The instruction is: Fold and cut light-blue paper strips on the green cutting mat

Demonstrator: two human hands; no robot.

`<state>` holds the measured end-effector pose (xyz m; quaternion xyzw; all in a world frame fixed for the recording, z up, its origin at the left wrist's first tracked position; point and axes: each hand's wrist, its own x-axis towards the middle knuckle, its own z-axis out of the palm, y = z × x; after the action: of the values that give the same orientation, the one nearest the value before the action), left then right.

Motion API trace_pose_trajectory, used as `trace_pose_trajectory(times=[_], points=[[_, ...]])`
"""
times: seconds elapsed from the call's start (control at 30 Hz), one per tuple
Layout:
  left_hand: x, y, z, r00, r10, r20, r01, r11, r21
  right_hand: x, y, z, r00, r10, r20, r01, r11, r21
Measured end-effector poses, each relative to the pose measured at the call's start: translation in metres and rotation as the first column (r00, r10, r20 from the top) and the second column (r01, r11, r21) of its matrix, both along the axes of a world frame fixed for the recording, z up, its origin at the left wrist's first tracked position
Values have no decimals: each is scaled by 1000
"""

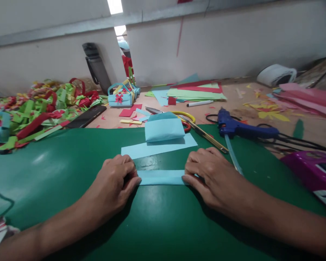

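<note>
Green glossy sheeting (157,228) is backed by a white panelled wall (220,47); on the sheeting, a folded light-blue paper strip (162,178) is pinched at opposite ends by the left hand (115,179) and right hand (209,174).

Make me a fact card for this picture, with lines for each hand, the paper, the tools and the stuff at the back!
Left hand: pinching the left end of a light blue strip
Right hand: pinching the strip's right end
Under the hands: green mat
Just beyond the strip: folded blue paper, overlapping a flat blue piece
Tool on the right: blue glue gun
Back: little blue paper bag with a red flower; dark bottle
Back left: colourful paper heap
</note>
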<state>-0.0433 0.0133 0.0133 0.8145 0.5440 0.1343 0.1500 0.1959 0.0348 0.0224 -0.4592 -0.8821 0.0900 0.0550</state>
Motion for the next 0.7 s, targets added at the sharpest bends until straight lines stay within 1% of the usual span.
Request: trace_pose_trajectory(times=[0.13, 0.37, 0.5, 0.7], points=[[-2, 0, -3, 1000, -25, 0, 25, 999, 29, 0, 0, 2, 1000, -12, 8, 13, 1000, -27], [-3, 0, -5, 999, -38, 0, 38, 998, 42, 2, 0, 3, 1000, 8, -26, -9, 998, -69], [-2, 1, -5, 999, -39, -6, 39, 998, 50, 2, 1, 3, 999, 16, -28, -18, 998, -62], [-1, 0, -3, 999, -34, -17, 34, 999, 32, 1, 1, 3, 999, 33, -12, -33, 999, -15]])
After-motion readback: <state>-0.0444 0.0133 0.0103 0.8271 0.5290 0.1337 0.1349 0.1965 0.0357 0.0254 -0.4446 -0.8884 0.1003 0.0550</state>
